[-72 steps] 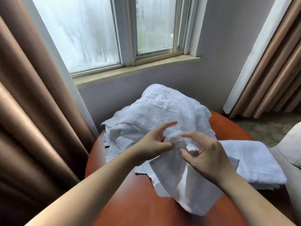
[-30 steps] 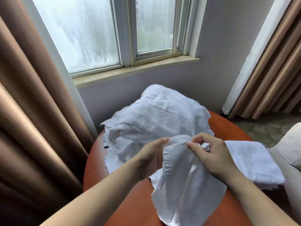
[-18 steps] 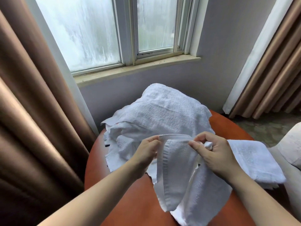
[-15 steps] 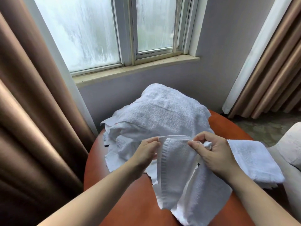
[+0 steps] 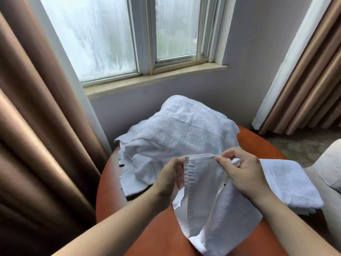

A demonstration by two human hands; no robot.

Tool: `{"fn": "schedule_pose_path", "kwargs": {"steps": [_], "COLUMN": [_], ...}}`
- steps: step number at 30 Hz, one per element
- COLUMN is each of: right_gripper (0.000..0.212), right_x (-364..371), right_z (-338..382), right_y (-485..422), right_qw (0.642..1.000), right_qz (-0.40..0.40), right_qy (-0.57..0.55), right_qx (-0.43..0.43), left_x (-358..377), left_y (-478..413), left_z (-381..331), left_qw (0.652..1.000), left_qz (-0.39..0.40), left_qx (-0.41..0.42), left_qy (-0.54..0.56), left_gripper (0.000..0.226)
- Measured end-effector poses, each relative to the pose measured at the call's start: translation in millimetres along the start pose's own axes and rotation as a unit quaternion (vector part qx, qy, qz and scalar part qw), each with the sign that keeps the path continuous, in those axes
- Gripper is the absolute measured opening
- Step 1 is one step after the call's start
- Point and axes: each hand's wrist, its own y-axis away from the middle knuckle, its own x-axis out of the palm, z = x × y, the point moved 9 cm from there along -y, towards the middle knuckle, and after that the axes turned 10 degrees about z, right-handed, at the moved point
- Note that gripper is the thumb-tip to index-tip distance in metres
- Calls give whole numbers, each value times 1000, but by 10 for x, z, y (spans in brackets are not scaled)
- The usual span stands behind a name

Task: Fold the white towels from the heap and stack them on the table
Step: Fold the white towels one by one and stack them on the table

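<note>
A white towel point(image 5: 208, 206) hangs in front of me over the round reddish-brown table point(image 5: 110, 193). My left hand point(image 5: 171, 178) pinches its hemmed upper left corner. My right hand point(image 5: 243, 170) grips the top edge further right, with a bunched bit of cloth in its fist. Behind my hands a heap of crumpled white towels point(image 5: 180, 132) fills the back of the table. A folded white towel point(image 5: 287, 182) lies flat on the table's right side.
A brown curtain point(image 5: 36, 145) hangs close along the left, touching the table's side. Another curtain point(image 5: 310, 80) hangs at the right. A window and its sill point(image 5: 153, 78) are behind the heap. A pale cushioned seat point(image 5: 330, 170) stands at the right edge.
My hands drew apart along the towel's top edge, and the hemmed edge now hangs straighter between them. The heap and the folded towel stayed put.
</note>
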Motion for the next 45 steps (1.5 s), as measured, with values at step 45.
{"fn": "schedule_pose_path", "kwargs": {"steps": [45], "right_gripper": [27], "right_x": [-910], "right_z": [-656], "right_y": [-479], "right_qw": [966], "right_qz": [23], "right_qy": [82], "right_qx": [245], "left_x": [-1502], "left_y": [171], "left_z": [-975], "left_qw": [890], "left_qz": [-329], "left_qx": [21], "left_qy": [-315], "left_gripper": [19]}}
